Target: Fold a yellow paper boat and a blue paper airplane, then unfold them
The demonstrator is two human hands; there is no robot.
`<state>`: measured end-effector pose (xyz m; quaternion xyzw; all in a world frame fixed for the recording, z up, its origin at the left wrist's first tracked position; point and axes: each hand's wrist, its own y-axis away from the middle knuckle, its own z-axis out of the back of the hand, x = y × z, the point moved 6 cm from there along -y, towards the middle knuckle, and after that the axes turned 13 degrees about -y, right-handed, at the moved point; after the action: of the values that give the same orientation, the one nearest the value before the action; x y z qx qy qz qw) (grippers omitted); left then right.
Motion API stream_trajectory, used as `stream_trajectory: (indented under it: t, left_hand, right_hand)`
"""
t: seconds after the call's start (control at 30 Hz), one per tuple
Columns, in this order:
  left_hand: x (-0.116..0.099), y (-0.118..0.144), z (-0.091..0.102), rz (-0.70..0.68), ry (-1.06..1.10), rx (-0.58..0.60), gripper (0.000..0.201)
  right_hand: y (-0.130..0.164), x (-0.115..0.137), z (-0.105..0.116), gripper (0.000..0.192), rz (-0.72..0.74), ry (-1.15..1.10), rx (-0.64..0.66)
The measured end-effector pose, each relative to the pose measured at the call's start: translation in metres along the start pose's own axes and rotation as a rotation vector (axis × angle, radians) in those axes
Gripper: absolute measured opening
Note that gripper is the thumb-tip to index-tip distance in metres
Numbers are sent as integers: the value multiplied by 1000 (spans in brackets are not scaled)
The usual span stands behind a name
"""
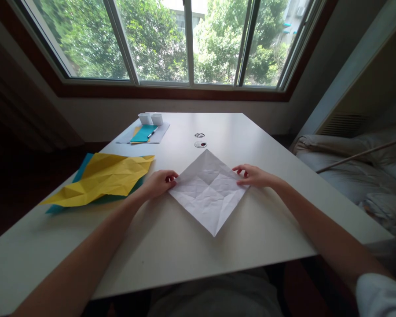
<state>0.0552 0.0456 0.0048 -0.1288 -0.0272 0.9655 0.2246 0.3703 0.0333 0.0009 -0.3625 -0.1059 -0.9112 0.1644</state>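
Observation:
A creased white square of paper lies on the white table, turned like a diamond with one corner pointing toward me. My left hand pinches the paper's left corner. My right hand holds the right corner, fingertips on top of the sheet. The paper rests flat between the two hands.
A crumpled yellow sheet lies over a teal sheet at the left. Farther back are a grey sheet with teal paper and a pen, two small white cups, and two small round objects. A bed stands at the right.

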Motion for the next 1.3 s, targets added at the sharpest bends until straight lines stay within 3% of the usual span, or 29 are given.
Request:
stream_trajectory:
  t: [0.37, 0.5, 0.6, 0.73, 0.8, 1.07, 1.3]
  left_hand:
    - [-1, 0, -2, -47, -11, -21, 27]
    - [-11, 3, 5, -59, -65, -77, 30]
    - [-37, 12, 16, -118, -226, -203, 37]
    - [-85, 27, -1, -396, -197, -10, 39]
    - [-95, 32, -11, -432, -202, 63, 45]
    - [-89, 34, -23, -363, -282, 125, 48]
    - [-88, 33, -26, -345, -322, 117, 47]
  right_hand:
    - [-76, 32, -24, 87, 76, -307, -53]
    - [-88, 37, -26, 89, 65, -250, -102]
    - [-88, 39, -24, 77, 63, -216, -160]
    - [-86, 46, -19, 51, 105, -203, -214]
    - [-85, 52, -15, 40, 137, -204, -224]
    - [-61, 72, -1, 28, 320, -315, -116]
    - [-43, 29, 1, 44, 104, -168, 42]
